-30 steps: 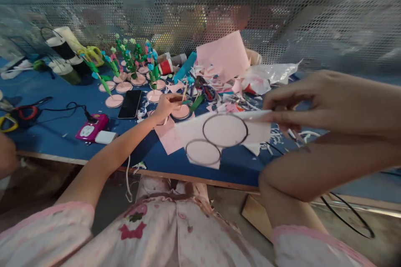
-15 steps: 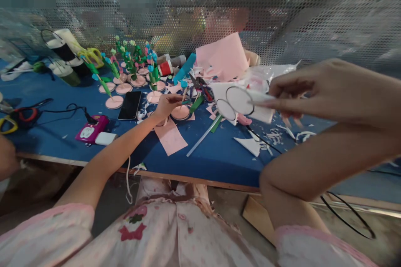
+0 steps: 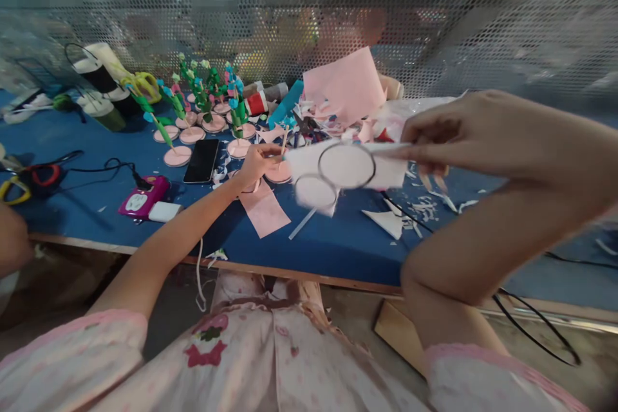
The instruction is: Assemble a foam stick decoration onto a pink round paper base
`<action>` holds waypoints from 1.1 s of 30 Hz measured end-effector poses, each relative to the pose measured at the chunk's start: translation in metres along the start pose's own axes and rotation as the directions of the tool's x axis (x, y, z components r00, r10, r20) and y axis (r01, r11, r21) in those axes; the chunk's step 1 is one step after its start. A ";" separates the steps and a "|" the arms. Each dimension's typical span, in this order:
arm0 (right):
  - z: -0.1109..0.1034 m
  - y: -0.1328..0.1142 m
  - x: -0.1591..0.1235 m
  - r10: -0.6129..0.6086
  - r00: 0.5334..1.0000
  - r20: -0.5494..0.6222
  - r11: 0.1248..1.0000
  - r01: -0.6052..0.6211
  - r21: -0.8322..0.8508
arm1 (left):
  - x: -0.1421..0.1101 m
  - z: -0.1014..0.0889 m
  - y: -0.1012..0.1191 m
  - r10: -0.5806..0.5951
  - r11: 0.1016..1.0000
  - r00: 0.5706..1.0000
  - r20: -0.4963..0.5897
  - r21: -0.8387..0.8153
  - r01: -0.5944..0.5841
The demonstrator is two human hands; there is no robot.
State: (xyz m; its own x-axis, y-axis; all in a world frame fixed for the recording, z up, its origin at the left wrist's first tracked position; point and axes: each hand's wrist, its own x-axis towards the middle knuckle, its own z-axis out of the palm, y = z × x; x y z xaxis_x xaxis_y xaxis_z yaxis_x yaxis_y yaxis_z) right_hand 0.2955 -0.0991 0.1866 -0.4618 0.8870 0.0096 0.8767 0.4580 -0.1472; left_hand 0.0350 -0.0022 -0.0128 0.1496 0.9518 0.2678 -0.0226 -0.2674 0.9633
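Note:
My right hand [image 3: 447, 132] is raised over the table, its fingers pinching the right edge of a white sheet [image 3: 309, 158]. Two round outlines, drawn in black, overlap near the sheet's left side. Low over the table, my left hand [image 3: 261, 166] has its fingertips closed around a thin upright stick [image 3: 285, 136]. A scrap of teal shows at those fingertips. Under the stick is a pink round base [image 3: 277, 174], partly covered by the white sheet. A pink paper strip [image 3: 264, 209] lies below my left hand.
Several small green paper plants on pink discs [image 3: 177, 156] stand at the back left, beside a phone [image 3: 201, 161]. A magenta power adapter [image 3: 143, 198] and scissors [image 3: 36, 177] lie left. Pink paper [image 3: 345, 87] leans against the perforated screen. White scraps [image 3: 389, 224] litter the right.
My right hand has brought the white sheet left and slightly nearer, so it now covers the blue top by the stick and much of the translucent rod. My left hand is nearly still.

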 end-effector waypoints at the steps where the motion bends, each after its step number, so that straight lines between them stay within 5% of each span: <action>1: 0.000 0.001 0.001 0.046 0.998 -0.031 0.999 -0.047 -0.016 | 0.000 0.000 0.000 0.004 1.000 1.000 -0.023 0.002 -0.004; 3: 0.000 0.002 0.001 0.038 0.999 -0.023 0.999 -0.038 -0.011 | 0.002 0.000 -0.002 0.014 1.000 0.999 -0.050 0.009 -0.013; 7: 0.000 -0.001 -0.001 -0.211 0.968 0.134 0.977 0.202 0.074 | 0.003 0.000 -0.003 0.067 0.994 0.997 -0.049 0.090 -0.062; 13: 0.003 0.011 0.002 0.078 0.997 -0.019 0.997 -0.078 -0.019 | -0.001 0.000 0.001 0.050 0.999 0.999 0.019 -0.022 -0.050; 19: -0.002 0.006 -0.007 -0.210 0.965 0.158 0.976 0.198 0.085 | 0.003 -0.004 -0.002 -0.033 0.999 0.999 -0.005 0.003 0.033; 24: 0.003 0.006 0.003 -0.012 1.000 -0.017 1.000 0.011 -0.029 | 0.005 -0.002 -0.005 -0.010 1.000 0.999 -0.054 0.017 0.011; 29: 0.002 0.005 -0.001 -0.163 0.979 0.125 0.980 0.147 0.132 | 0.002 0.000 -0.004 0.022 1.000 0.997 -0.069 0.020 -0.021; 33: -0.001 0.014 -0.008 -0.005 0.998 0.065 0.989 -0.004 0.145 | 0.003 -0.003 -0.003 -0.001 0.999 1.000 0.013 -0.040 0.001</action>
State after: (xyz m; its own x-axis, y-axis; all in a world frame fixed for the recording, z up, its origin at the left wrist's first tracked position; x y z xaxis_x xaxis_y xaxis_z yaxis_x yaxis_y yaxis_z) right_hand 0.3122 -0.0999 0.1858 -0.4743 0.8787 -0.0535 0.8496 0.4410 -0.2894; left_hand 0.0322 0.0014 -0.0145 0.1621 0.9500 0.2668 -0.0624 -0.2600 0.9636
